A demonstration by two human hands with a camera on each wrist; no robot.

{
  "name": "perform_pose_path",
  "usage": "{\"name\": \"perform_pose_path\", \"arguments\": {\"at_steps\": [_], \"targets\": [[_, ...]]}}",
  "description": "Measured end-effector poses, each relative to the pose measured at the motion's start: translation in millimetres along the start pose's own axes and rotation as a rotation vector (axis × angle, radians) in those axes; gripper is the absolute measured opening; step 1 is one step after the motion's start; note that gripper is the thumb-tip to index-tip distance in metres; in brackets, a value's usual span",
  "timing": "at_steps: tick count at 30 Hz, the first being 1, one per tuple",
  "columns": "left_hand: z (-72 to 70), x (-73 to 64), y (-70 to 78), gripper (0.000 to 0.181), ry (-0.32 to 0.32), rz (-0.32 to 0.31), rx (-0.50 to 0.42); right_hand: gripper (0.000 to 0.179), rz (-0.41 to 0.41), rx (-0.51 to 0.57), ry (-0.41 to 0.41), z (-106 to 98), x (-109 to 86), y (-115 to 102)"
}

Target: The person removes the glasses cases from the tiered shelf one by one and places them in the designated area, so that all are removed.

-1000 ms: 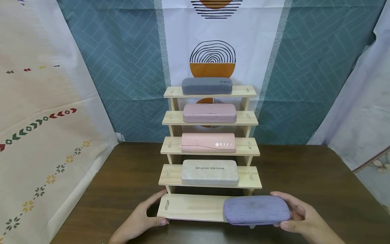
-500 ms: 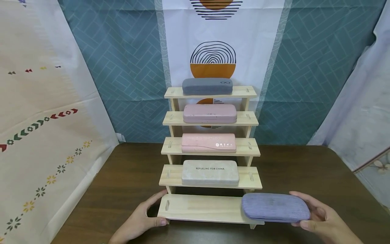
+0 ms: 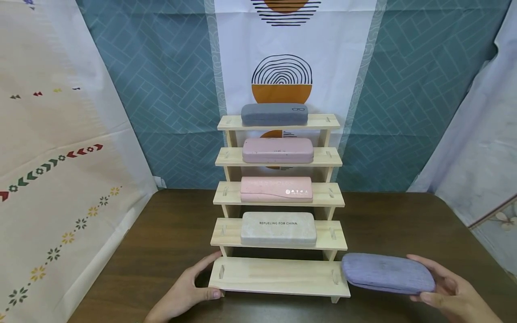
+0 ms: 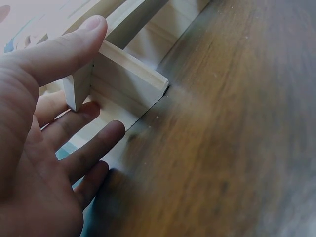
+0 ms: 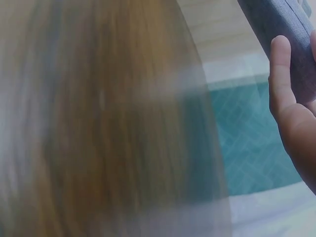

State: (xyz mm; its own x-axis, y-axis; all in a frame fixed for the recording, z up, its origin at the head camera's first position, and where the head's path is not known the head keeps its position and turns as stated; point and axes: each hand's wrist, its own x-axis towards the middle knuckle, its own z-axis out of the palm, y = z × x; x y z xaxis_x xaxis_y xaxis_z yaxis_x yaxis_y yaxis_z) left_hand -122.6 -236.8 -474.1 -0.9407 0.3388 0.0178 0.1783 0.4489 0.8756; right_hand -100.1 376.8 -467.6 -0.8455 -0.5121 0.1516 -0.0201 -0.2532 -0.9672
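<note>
My right hand [image 3: 450, 289] grips the right end of a blue-violet fabric glasses case [image 3: 387, 272], thumb in front and fingers behind. The case is just off the right end of the bottom shelf [image 3: 278, 276] of a stepped wooden display stand, its left end right by the shelf's edge. In the right wrist view the thumb lies along the case [image 5: 279, 29]. My left hand [image 3: 186, 287] holds the left end of that bottom shelf between thumb and index finger; the other fingers [image 4: 106, 138] spread loosely beside it in the left wrist view.
On the higher shelves lie a white case [image 3: 278, 229], a pink case [image 3: 276, 188], a mauve case [image 3: 278, 150] and a grey-blue case [image 3: 274, 114]. The stand is on a dark wooden table [image 3: 173, 233]. Patterned cloth [image 3: 169, 89] hangs behind.
My right hand has carried the blue-violet glasses case rightward, from over the bottom shelf's right part to beyond its end. My left hand has stayed at the shelf's left end.
</note>
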Motion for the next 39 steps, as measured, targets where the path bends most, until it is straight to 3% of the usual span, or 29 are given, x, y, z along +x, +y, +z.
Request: {"name": "perform_pose_path", "arguments": {"at_steps": [7,14,20,25,28,37,39], "targets": [[0.1,-0.3,-1.3,0.084,0.003,0.008,0.001,0.07,0.04,-0.03,0.069,-20.4,-13.5,0.8],[0.0,-0.9,-4.2,0.083,0.0,0.016,-0.001,0.072,-0.007,0.04,-0.038,-43.0,-21.2,6.2],[0.0,-0.3,-5.7,0.083,0.0,0.022,0.012,0.073,0.04,0.04,-0.048,-58.2,-28.8,13.2],[0.0,0.5,-3.7,0.084,0.006,0.014,0.01,0.074,0.028,0.022,-0.07,-72.0,-35.1,17.0],[0.1,0.6,-2.5,0.084,0.009,0.0,0.001,0.075,0.04,-0.027,-0.089,-80.2,-39.4,17.9],[0.3,1.6,-3.6,0.084,0.007,0.003,0.02,0.081,0.096,-0.261,-0.039,-86.4,-46.9,10.6],[0.3,1.8,-4.0,0.083,0.007,0.011,0.019,0.081,0.14,-0.282,-0.038,-87.2,-47.2,7.8]]}}
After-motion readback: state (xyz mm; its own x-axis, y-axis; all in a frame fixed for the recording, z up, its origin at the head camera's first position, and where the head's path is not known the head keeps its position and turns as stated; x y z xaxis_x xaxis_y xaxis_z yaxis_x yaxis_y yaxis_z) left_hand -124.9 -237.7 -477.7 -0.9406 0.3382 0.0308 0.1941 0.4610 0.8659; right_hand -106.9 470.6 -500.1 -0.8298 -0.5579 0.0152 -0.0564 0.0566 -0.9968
